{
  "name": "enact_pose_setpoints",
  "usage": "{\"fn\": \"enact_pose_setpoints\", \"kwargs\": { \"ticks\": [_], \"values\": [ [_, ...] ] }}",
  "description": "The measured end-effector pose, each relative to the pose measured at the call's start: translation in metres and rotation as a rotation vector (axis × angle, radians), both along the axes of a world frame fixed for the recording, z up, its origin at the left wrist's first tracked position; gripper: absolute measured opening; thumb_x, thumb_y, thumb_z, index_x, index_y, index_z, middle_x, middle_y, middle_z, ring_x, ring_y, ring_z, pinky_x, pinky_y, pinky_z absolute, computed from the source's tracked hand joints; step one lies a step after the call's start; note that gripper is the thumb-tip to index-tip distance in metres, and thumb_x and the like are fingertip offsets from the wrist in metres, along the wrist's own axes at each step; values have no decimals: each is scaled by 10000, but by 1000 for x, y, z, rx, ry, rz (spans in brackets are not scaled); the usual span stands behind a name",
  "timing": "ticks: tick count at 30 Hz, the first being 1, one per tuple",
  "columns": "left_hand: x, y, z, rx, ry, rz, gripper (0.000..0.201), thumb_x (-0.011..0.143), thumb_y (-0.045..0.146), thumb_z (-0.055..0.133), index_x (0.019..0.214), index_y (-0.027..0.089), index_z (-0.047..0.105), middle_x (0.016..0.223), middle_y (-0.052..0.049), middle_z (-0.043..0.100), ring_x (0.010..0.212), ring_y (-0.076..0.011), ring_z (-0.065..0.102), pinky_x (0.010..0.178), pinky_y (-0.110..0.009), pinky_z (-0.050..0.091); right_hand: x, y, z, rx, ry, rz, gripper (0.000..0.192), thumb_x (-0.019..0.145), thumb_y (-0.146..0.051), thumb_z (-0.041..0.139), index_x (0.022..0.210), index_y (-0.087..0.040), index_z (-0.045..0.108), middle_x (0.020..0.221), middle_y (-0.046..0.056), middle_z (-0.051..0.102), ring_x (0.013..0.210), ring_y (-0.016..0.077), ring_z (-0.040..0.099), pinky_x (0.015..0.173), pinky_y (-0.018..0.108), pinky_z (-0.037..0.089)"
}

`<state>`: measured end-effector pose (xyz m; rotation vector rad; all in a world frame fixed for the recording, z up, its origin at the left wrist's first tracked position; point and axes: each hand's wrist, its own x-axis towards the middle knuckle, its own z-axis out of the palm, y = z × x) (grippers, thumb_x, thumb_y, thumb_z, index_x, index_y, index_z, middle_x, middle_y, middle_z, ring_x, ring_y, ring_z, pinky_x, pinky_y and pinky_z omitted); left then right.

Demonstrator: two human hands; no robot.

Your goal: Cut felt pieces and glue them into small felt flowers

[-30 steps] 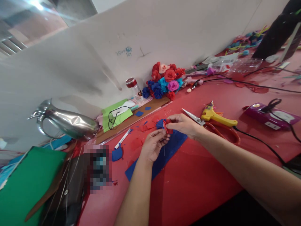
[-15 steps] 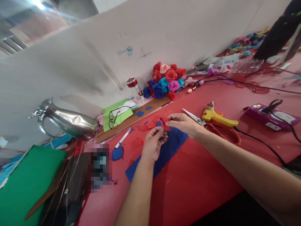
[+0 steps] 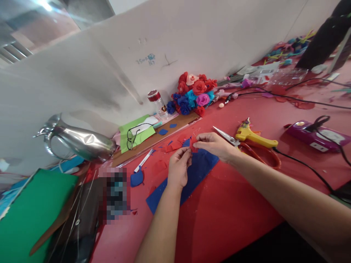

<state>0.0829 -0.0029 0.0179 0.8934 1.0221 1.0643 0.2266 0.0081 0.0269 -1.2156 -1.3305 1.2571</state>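
Both my hands meet over the red table [image 3: 236, 204] on a small flower of red and blue paper petals [image 3: 191, 143]. My left hand [image 3: 179, 168] pinches it from below with fingertips closed. My right hand [image 3: 215, 145] grips the petals from the right side. Under the hands lies a long blue paper strip [image 3: 197, 171]. Loose red and blue petal scraps [image 3: 171, 147] lie just beyond the flower.
Scissors [image 3: 227, 137] and a yellow glue gun [image 3: 253, 137] lie right of my right hand, its black cable trailing right. A bouquet of paper flowers [image 3: 193, 93] and a small jar [image 3: 155, 102] stand by the wall. A metal jug [image 3: 79, 140], glasses [image 3: 133, 135], green sheets and a purple device [image 3: 315, 133] lie around.
My left hand has risen slightly toward the flower and the petals have been turned between the fingers. My right hand stays in nearly the same place.
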Motion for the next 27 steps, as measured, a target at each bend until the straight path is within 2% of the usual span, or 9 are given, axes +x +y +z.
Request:
{"fn": "enact_pose_setpoints", "kwargs": {
  "ticks": [6, 11, 20, 27],
  "values": [
    [1, 0, -6, 73, 76, 16, 251, 650, 377, 697, 666, 148, 596, 568, 40, 495, 468, -43, 377, 467, -204, 255, -1, 0, 0, -7, 20, 4, 142, 637, -317, 583, 589, -190, 540, 567, -52, 481, 566, 96, 409, 553, 245, 307],
    [0, 1, -6, 85, 100, 45, 250, 645, 383, 695, 658, 150, 605, 542, 46, 494, 456, -45, 372, 468, -204, 264, -2, -1, -1, -2, 28, 15, 133, 648, -304, 581, 589, -189, 549, 586, -37, 528, 598, 108, 459, 586, 251, 349],
    [0, 1, -7, 47, 96, 87, 209, 600, 315, 719, 711, 144, 678, 616, 8, 612, 534, -82, 539, 527, -203, 364, -4, -3, 2, -21, 72, 6, 144, 642, -321, 597, 588, -189, 569, 609, -30, 579, 620, 115, 510, 636, 258, 394],
    [-1, 0, -6, 55, 107, 84, 224, 594, 323, 747, 725, 145, 707, 623, -3, 645, 562, -101, 564, 579, -224, 417, -3, -3, 4, -42, 93, 23, 109, 648, -295, 592, 606, -196, 607, 638, -18, 630, 657, 130, 562, 679, 265, 436]
  ]
}}
